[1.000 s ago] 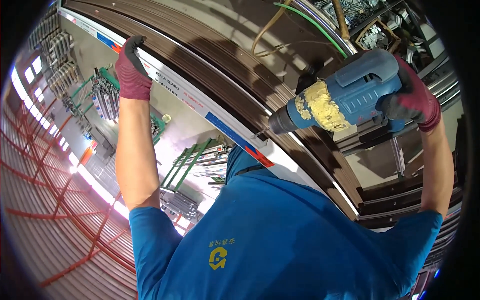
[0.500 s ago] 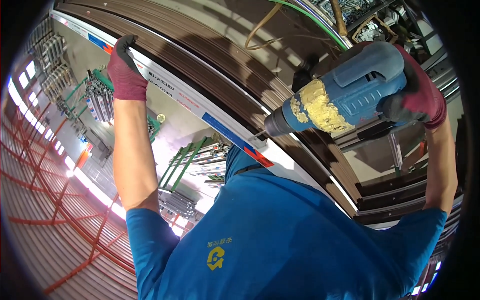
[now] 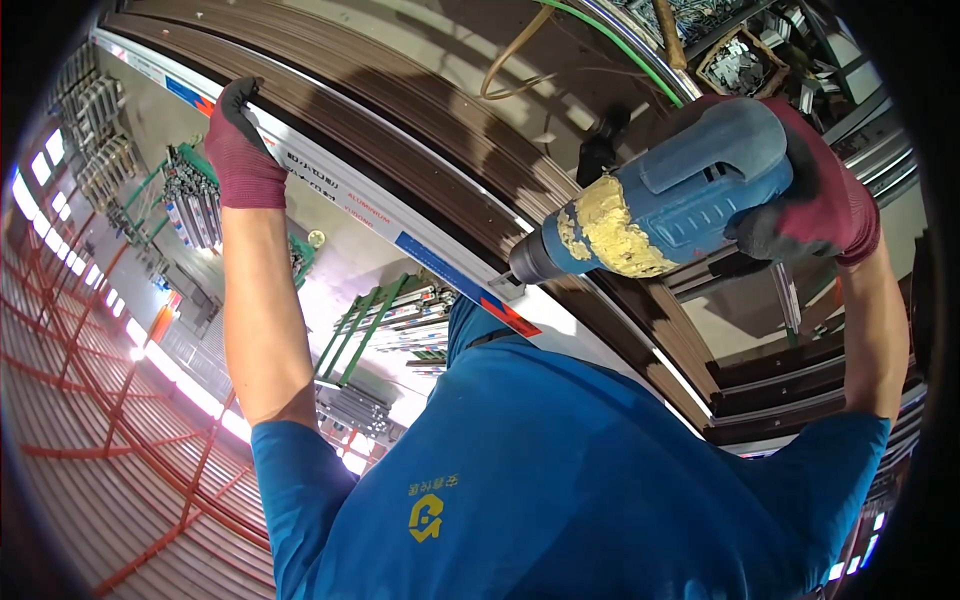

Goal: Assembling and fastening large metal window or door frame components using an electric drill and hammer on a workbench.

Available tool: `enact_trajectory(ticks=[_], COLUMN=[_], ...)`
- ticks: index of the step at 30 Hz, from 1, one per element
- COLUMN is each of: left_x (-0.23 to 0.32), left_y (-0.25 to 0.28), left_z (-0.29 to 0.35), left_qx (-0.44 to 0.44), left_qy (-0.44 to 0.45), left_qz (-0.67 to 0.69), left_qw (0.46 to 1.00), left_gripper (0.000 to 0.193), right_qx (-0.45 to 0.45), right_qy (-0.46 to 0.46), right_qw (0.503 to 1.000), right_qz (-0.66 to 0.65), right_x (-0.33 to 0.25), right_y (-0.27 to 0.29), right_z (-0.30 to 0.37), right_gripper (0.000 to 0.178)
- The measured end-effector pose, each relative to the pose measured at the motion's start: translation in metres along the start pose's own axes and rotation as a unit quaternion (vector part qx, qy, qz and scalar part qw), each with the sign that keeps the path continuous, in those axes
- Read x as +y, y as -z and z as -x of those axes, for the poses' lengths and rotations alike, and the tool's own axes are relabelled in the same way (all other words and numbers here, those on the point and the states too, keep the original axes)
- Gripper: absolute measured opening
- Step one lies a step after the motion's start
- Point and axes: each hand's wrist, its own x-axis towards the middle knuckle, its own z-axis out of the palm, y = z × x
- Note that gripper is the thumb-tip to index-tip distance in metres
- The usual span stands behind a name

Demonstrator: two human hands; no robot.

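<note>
My right hand [image 3: 815,190], in a maroon and black glove, is wrapped around the handle of a blue power drill [image 3: 690,180] with a patchy yellow band around its front. The drill points left, its chuck close over a long aluminium profile [image 3: 380,215] covered in white, blue and red printed film. Only a short piece of the drill bit [image 3: 505,279] shows, its tip at the profile's face. Farther up the same profile, my left hand [image 3: 245,150], gloved alike, grips its edge with the thumb over the top. The left fingers underneath are hidden.
Brown profiles [image 3: 420,120] lie alongside the wrapped one. A box of small metal parts [image 3: 740,65] stands at the far right, near a green hose [image 3: 640,55]. Green racks [image 3: 365,325] with stacked profiles stand on the floor to the left.
The drill has moved slightly left and closer to the profile, and less of its bit shows. My left hand keeps its hold, while the whole view has shifted a little.
</note>
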Motion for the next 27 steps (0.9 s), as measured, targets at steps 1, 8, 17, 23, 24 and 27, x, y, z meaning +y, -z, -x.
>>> enact_trajectory(ticks=[1,8,17,23,24,27], left_x=[0.002,-0.031,0.005,0.008,0.006,0.031], left_y=[0.001,0.01,0.011,0.006,0.008,-0.002], left_z=[0.0,-0.013,-0.011,-0.015,-0.015,0.005], left_qx=[0.001,-0.057,-0.041,-0.04,-0.048,-0.023], left_qy=[-0.001,-0.149,0.069,0.093,0.079,0.126], left_qz=[-0.002,-0.021,0.104,0.125,0.109,0.137], left_qw=[1.0,0.987,0.991,0.987,0.99,0.982], left_gripper=[0.028,0.025,0.026,0.025,0.025,0.024], right_qx=[-0.001,-0.006,0.063,0.117,0.107,0.093], right_qy=[0.002,0.064,-0.054,0.025,-0.025,-0.077], right_qw=[1.0,0.998,0.986,0.988,0.989,0.988], right_qz=[0.0,-0.025,-0.148,-0.096,-0.097,-0.098], right_x=[0.004,0.013,0.038,0.058,0.043,0.028], right_y=[0.003,0.002,0.038,0.021,0.016,0.012], right_z=[-0.001,-0.011,0.023,0.017,0.013,0.007], right_gripper=[0.092,0.09,0.08,0.071,0.069,0.069])
